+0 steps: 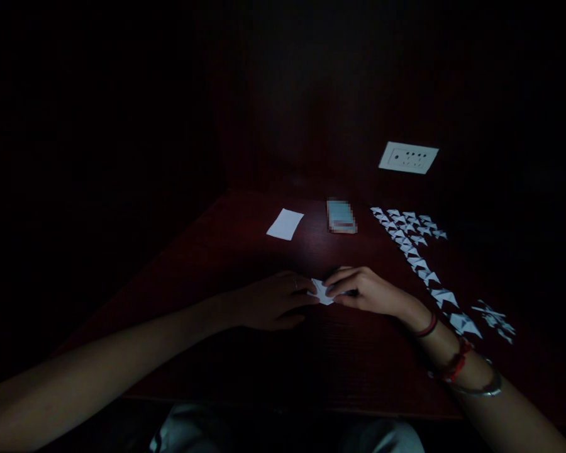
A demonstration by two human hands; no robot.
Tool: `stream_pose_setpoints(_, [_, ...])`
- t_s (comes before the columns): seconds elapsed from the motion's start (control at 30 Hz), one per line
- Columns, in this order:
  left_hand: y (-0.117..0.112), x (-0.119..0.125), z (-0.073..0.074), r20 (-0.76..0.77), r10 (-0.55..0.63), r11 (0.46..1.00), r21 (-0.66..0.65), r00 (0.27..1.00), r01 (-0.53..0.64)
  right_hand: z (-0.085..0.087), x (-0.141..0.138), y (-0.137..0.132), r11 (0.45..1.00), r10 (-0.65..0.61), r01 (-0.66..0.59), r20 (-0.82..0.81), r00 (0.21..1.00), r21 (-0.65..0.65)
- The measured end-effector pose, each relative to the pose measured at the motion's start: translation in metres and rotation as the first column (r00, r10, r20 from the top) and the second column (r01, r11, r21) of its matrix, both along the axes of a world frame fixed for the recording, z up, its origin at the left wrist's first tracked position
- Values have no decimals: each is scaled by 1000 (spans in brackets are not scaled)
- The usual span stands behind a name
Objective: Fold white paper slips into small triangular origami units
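Observation:
A small piece of folded white paper [323, 293] lies on the dark red table in front of me, between my two hands. From the left side, my left hand [276, 301] reaches in palm down, its outstretched fingertips holding the paper's left edge against the table. Its thumb sits lower, apart from the paper. My right hand [365, 290] grips the paper's right part with bent fingers and thumb, which cover some of it. Farther back lies a flat white paper sheet [285, 224].
A phone [341, 216] with a lit, blurred screen lies at the back. Several folded white paper pieces [411, 250] stand in rows on the right. Near them is a small pile of thin folded paper pieces [495, 319]. A white socket plate [408, 157] is on the back wall.

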State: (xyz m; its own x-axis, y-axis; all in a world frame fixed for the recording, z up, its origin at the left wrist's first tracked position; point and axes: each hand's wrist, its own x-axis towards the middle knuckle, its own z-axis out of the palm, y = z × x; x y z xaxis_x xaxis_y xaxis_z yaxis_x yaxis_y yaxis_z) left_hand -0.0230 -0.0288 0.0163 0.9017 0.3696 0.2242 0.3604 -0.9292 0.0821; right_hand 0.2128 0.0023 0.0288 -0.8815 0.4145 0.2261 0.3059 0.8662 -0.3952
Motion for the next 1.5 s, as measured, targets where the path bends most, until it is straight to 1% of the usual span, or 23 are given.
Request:
stream_pose_setpoints(0.17, [-1,0,-1,-17,67,998,9,998,-66,5,-1,-4,998,35,-37,42,999,44])
stream_pose_setpoints(0.37, [-2,0,-1,-72,50,999,15,996,-49,3,0,-7,997,29,-34,73,997,74])
stream_pose_setpoints(0.47, [-1,0,-3,-73,42,999,16,996,-41,4,0,-7,997,31,-36,80,996,62])
stream_pose_setpoints(0.67, [1,0,-8,-18,26,999,21,1000,-26,10,-1,-9,999,32,-32,52,998,2])
stream_pose_setpoints(0.77, [-1,0,-7,16,38,999,-1,999,-38,12,0,-7,999,-11,11,11,1000,-35])
stream_pose_setpoints(0.87, [-3,1,-4,20,47,999,-23,999,-47,10,1,-4,995,-98,98,-4,995,-11])
stream_pose_setpoints(0.93, [-3,1,-4,21,36,999,-34,999,-35,7,1,-2,992,-125,125,17,992,17])
stream_pose_setpoints(1.07, [-2,1,-5,37,26,999,-40,999,-25,2,-1,-1,990,-128,122,94,987,68])
stream_pose_setpoints(1.2, [-2,1,-7,10,45,998,-42,999,-44,2,-2,-1,988,-132,120,136,982,98])
stream_pose_setpoints(1.27, [-2,1,-8,13,66,997,-38,998,-65,3,-2,-1,988,-134,121,140,981,100])
stream_pose_setpoints(1.37, [-1,1,-9,5,67,998,-13,998,-67,4,-2,-1,988,-138,125,151,979,95])
stream_pose_setpoints(1.5, [-1,3,-7,-14,93,996,-14,996,-93,5,-4,0,988,-144,133,151,978,79])
